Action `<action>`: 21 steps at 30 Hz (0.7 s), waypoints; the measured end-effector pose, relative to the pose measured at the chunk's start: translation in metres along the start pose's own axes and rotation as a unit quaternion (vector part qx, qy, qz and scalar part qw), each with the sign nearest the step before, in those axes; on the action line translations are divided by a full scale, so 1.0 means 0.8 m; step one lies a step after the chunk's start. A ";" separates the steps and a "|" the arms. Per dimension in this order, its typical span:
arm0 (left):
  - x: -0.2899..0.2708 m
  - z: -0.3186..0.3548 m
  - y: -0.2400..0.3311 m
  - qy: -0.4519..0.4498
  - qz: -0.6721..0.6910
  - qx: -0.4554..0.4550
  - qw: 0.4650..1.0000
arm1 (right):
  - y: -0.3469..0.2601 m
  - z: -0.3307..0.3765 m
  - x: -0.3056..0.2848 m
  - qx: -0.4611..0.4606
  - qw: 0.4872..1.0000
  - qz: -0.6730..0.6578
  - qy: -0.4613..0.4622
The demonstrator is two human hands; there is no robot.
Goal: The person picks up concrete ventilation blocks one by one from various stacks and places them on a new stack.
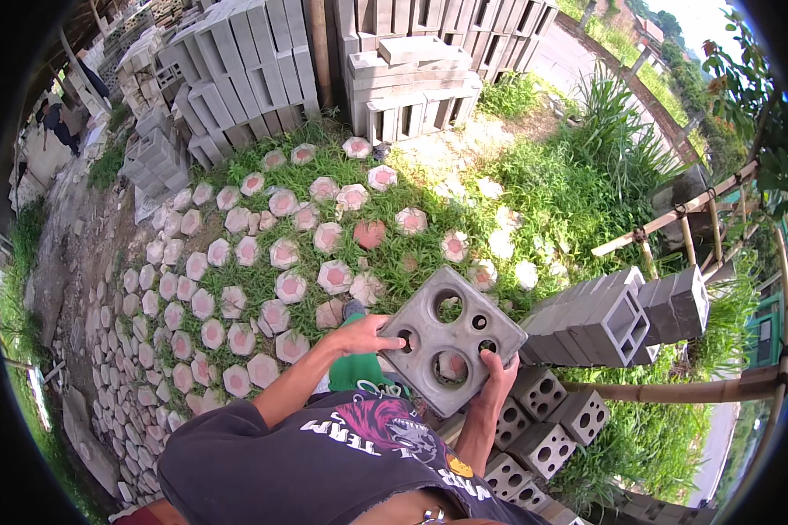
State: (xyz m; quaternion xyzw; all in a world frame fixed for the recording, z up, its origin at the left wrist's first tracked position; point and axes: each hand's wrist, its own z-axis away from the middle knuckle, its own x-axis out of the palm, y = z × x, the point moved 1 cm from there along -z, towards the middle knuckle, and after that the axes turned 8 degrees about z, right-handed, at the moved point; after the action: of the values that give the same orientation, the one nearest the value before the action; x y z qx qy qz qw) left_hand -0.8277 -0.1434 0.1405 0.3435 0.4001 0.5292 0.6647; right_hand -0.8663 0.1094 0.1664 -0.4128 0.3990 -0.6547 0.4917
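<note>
A grey concrete block [453, 336] with several round holes of different sizes hangs in front of my body, tilted, its holed face turned up toward me. My left hand [361, 336] grips its left edge, the thumb at a small hole there. On its right edge my right hand [496, 380] is closed, with the thumb at another small hole. The fingers under the block are hidden. Just beyond my right forearm lies a stack of similar holed blocks [576, 409], partly covered by my arm.
Hexagonal pavers [333, 276] with grass between them cover the ground ahead and left. Hollow blocks [577, 328] stand in a row at the right, near a bamboo fence [674, 213]. Tall block stacks [245, 74] rise at the back. A person [59, 125] is far left.
</note>
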 end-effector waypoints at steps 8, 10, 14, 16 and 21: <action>-0.115 -0.116 -0.058 -0.078 0.523 -0.021 0.849 | -0.026 -0.053 0.160 0.002 0.990 -0.012 -0.139; -0.144 -0.123 -0.069 -0.131 0.618 -0.033 0.775 | -0.013 -0.069 0.205 -0.003 0.992 0.032 -0.124; -0.206 -0.129 -0.115 -0.022 0.634 0.015 0.773 | 0.038 -0.123 0.287 0.050 0.977 0.086 -0.187; -0.233 -0.133 -0.124 0.024 0.638 0.030 0.769 | 0.053 -0.148 0.324 0.049 0.972 0.110 -0.201; -0.311 -0.097 -0.127 0.124 0.659 0.097 0.735 | 0.045 -0.169 0.453 0.091 0.928 0.126 -0.339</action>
State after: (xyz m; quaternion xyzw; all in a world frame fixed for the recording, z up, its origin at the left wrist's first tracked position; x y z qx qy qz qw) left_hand -0.8836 -0.4053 0.0586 0.5154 0.2016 0.8310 0.0567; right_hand -1.0448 -0.2344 0.1409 -0.5099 0.1963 -0.4417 0.7116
